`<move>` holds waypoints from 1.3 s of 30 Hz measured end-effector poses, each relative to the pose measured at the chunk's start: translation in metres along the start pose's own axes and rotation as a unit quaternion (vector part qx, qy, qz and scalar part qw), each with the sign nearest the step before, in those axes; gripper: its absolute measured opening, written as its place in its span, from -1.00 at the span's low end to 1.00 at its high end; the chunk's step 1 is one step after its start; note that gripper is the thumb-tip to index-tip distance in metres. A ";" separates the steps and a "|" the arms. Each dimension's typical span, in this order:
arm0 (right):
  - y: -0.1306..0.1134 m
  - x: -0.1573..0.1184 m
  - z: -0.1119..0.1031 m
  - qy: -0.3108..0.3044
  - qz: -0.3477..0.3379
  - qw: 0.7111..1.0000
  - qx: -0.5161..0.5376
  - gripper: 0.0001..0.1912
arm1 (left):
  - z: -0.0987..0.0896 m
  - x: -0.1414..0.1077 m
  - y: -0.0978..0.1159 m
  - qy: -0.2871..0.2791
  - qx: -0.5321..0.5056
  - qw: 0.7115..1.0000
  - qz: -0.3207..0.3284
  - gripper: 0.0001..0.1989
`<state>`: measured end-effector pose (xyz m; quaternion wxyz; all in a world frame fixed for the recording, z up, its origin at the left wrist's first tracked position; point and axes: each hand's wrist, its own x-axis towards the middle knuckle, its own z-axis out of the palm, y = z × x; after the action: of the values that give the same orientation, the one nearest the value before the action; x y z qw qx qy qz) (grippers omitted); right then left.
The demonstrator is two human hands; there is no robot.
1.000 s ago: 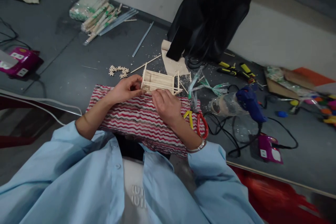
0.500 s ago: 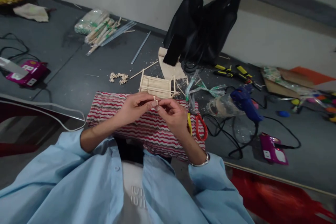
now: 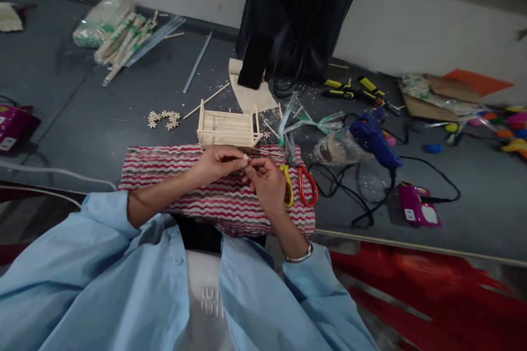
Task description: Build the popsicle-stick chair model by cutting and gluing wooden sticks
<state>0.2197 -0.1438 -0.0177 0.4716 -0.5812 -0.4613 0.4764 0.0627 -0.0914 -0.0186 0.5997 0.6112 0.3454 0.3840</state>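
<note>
- My left hand [image 3: 220, 164] pinched a small pale piece [image 3: 246, 158] over wavy-striped cloth [image 3: 164, 197];
- my right hand [image 3: 267, 180] curled beside it, grip unclear;
- the slatted stick frame [image 3: 228, 129] sat on the grey counter [image 3: 154, 77].

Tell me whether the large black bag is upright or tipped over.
Upright: the large black bag stands on the grey table, its top rising against the pale wall.

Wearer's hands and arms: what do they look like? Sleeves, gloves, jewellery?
Left hand and right hand: bare, no gloves. Loose light-blue sleeves, left sleeve and right sleeve, stop short of the wrists. Silvery band on the right wrist; bangle or watch strap, can't tell.
</note>
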 end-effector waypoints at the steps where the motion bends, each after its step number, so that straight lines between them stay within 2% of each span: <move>1: 0.001 0.000 0.000 0.002 -0.001 1.000 0.004 -0.63 | 0.000 0.000 0.000 -0.001 -0.004 1.000 -0.003 -0.61; 7: 0.004 -0.001 0.001 -0.012 -0.017 1.000 -0.015 -0.68 | -0.004 -0.001 0.001 -0.036 0.008 0.999 -0.019 -0.64; 12: 0.006 -0.004 0.000 -0.030 -0.037 0.998 -0.033 -0.78 | -0.004 0.001 -0.004 -0.033 0.084 0.993 0.073 -0.71; 14: 0.008 -0.004 0.001 -0.026 -0.041 0.998 -0.042 -0.79 | -0.004 0.001 -0.006 -0.037 0.106 0.990 0.088 -0.72; 22: 0.009 -0.002 0.001 -0.023 -0.042 0.997 -0.062 -0.78 | -0.003 0.000 -0.005 -0.042 0.080 0.996 0.021 -0.70; 39: 0.003 -0.002 0.001 -0.036 -0.022 0.995 -0.086 -0.78 | -0.002 -0.002 0.004 -0.038 -0.015 0.997 -0.071 -0.68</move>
<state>0.2184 -0.1462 -0.0203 0.4134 -0.5917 -0.5297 0.4455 0.0598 -0.0926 -0.0144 0.6471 0.5903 0.3593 0.3219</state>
